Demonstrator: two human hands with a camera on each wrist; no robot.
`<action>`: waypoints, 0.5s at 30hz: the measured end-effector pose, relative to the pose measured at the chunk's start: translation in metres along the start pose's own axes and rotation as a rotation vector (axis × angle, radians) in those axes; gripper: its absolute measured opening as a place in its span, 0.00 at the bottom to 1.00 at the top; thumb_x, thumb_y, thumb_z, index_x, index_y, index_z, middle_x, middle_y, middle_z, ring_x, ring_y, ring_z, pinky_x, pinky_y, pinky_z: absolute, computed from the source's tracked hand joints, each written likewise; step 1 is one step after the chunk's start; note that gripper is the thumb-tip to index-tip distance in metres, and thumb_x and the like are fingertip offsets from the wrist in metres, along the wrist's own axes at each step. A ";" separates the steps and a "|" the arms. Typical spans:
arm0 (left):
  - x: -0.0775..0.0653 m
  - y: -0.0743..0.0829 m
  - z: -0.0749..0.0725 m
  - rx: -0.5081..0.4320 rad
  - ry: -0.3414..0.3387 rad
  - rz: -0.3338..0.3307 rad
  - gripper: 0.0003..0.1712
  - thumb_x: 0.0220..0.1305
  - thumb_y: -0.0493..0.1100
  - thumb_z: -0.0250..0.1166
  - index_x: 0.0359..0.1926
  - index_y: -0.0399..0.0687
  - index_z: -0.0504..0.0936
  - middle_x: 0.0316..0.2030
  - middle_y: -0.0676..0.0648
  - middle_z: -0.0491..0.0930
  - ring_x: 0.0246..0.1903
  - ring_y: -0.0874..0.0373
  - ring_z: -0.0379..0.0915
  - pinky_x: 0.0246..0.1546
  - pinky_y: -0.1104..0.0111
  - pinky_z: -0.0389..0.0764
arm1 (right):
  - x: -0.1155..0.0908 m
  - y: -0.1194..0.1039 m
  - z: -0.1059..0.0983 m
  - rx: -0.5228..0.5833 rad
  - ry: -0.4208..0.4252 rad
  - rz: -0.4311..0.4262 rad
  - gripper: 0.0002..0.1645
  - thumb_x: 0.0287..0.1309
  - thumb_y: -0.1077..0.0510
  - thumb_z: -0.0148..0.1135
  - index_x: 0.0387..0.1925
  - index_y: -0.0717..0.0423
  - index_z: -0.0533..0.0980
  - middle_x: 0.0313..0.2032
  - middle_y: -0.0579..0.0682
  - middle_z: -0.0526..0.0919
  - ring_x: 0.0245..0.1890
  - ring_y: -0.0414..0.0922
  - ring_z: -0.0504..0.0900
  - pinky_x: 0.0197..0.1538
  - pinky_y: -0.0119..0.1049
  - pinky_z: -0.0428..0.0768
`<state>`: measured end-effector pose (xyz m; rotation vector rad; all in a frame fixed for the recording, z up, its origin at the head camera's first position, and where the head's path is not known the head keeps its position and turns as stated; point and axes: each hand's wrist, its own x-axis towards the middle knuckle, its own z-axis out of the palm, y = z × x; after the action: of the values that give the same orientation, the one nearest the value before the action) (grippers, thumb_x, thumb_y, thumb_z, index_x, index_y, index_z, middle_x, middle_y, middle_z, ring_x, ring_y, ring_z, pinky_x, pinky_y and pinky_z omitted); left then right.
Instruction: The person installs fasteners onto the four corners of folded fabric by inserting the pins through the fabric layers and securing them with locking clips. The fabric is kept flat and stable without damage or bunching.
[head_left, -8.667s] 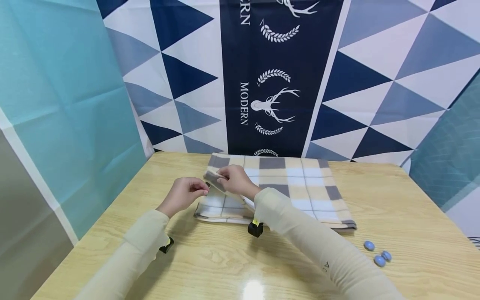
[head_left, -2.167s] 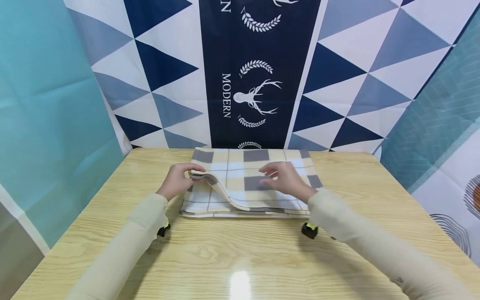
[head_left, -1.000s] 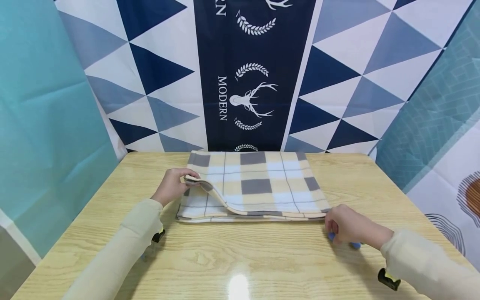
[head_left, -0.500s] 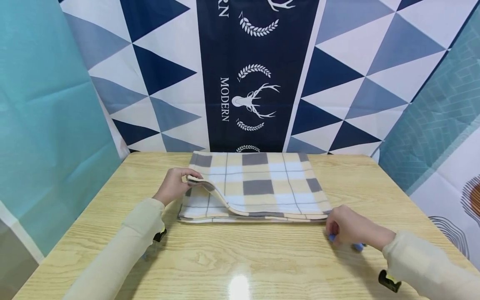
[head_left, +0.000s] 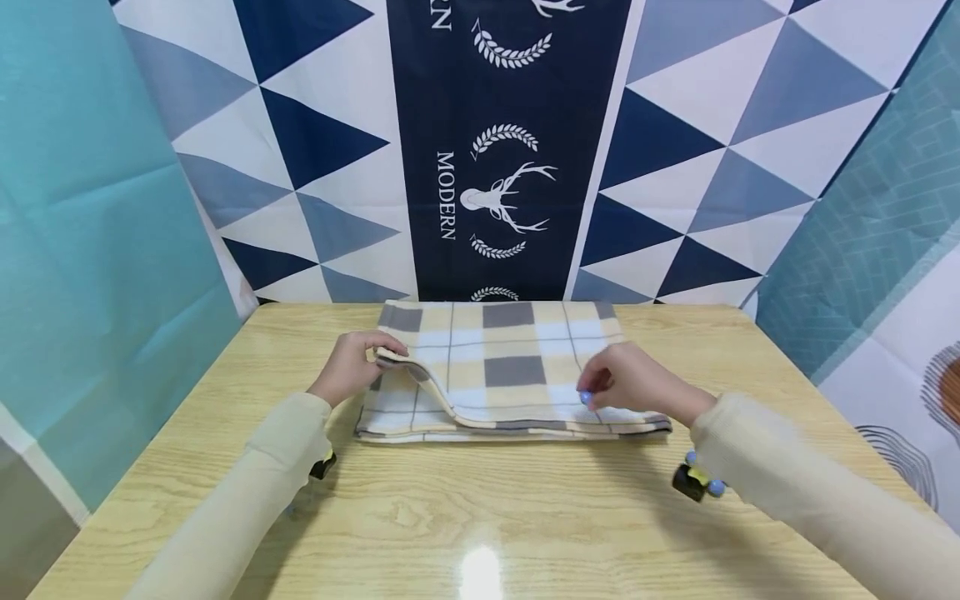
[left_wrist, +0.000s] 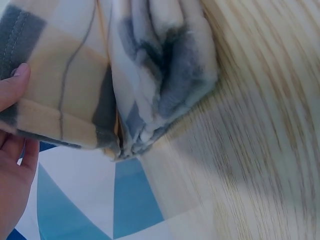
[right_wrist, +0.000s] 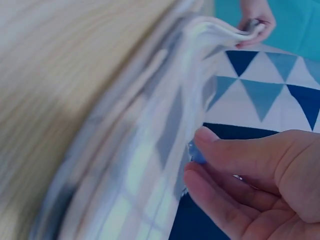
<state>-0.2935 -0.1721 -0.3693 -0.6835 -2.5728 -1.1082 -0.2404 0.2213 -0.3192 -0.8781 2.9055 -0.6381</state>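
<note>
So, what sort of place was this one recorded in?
Probably a makeshift, screened-off work spot indoors: a wood-grain table with a printed curtain behind it and a teal curtain at the left.

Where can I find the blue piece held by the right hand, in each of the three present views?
Head: the blue piece is right of centre, pinched by the right hand.
Left wrist: it is not in this picture.
Right wrist: the blue piece is slightly right of and below centre.
Shared landmark: the checked cloth shows in all three views.
</note>
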 end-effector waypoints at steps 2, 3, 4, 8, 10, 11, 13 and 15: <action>0.000 0.001 -0.001 -0.002 -0.001 0.010 0.24 0.48 0.17 0.58 0.35 0.46 0.88 0.41 0.44 0.87 0.48 0.48 0.81 0.35 0.68 0.74 | 0.016 -0.003 0.002 0.047 0.012 0.005 0.07 0.44 0.67 0.73 0.29 0.59 0.84 0.27 0.49 0.87 0.28 0.36 0.81 0.34 0.27 0.82; 0.000 0.002 -0.001 -0.003 -0.003 0.009 0.25 0.47 0.16 0.56 0.36 0.46 0.87 0.41 0.43 0.86 0.48 0.48 0.80 0.32 0.68 0.72 | 0.024 -0.005 0.003 0.070 0.018 0.004 0.07 0.45 0.66 0.73 0.31 0.59 0.84 0.28 0.50 0.87 0.29 0.37 0.83 0.35 0.28 0.83; 0.000 0.003 -0.001 -0.004 -0.005 0.004 0.25 0.47 0.16 0.56 0.36 0.46 0.87 0.41 0.43 0.86 0.49 0.48 0.80 0.32 0.69 0.72 | 0.032 -0.006 0.004 0.105 0.023 0.007 0.08 0.46 0.66 0.72 0.32 0.61 0.84 0.30 0.52 0.88 0.30 0.39 0.84 0.36 0.29 0.84; 0.000 0.003 -0.001 -0.021 -0.021 -0.033 0.26 0.49 0.16 0.54 0.38 0.45 0.87 0.44 0.42 0.85 0.49 0.48 0.79 0.24 0.72 0.67 | 0.066 -0.015 0.007 0.271 0.027 0.056 0.12 0.49 0.65 0.71 0.38 0.62 0.84 0.36 0.56 0.88 0.35 0.42 0.85 0.41 0.33 0.85; 0.001 0.003 -0.001 -0.024 -0.026 -0.038 0.26 0.50 0.17 0.54 0.39 0.45 0.87 0.45 0.42 0.85 0.50 0.48 0.78 0.24 0.73 0.67 | 0.082 -0.019 0.009 0.375 0.020 0.083 0.14 0.50 0.64 0.70 0.42 0.63 0.83 0.40 0.58 0.88 0.37 0.41 0.86 0.44 0.34 0.85; 0.001 0.002 0.000 -0.023 -0.028 -0.038 0.26 0.51 0.17 0.53 0.39 0.45 0.86 0.46 0.42 0.85 0.50 0.48 0.78 0.24 0.72 0.67 | 0.089 -0.021 0.011 0.424 0.015 0.096 0.16 0.51 0.64 0.70 0.44 0.63 0.82 0.41 0.58 0.88 0.38 0.40 0.86 0.45 0.34 0.85; 0.002 0.003 0.001 -0.017 -0.028 -0.021 0.25 0.52 0.17 0.54 0.39 0.45 0.86 0.46 0.42 0.85 0.52 0.47 0.78 0.28 0.71 0.71 | 0.101 -0.025 0.015 0.517 0.009 0.105 0.18 0.52 0.64 0.69 0.46 0.64 0.81 0.44 0.59 0.87 0.38 0.37 0.86 0.47 0.34 0.84; 0.003 0.003 0.002 -0.008 -0.025 -0.010 0.23 0.53 0.18 0.55 0.39 0.45 0.86 0.46 0.42 0.84 0.53 0.47 0.78 0.37 0.68 0.76 | 0.110 -0.027 0.019 0.592 0.001 0.116 0.20 0.52 0.63 0.69 0.48 0.64 0.80 0.45 0.57 0.87 0.38 0.35 0.85 0.49 0.34 0.84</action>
<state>-0.2946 -0.1672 -0.3675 -0.6917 -2.5961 -1.1206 -0.3158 0.1339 -0.3173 -0.6188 2.4960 -1.3745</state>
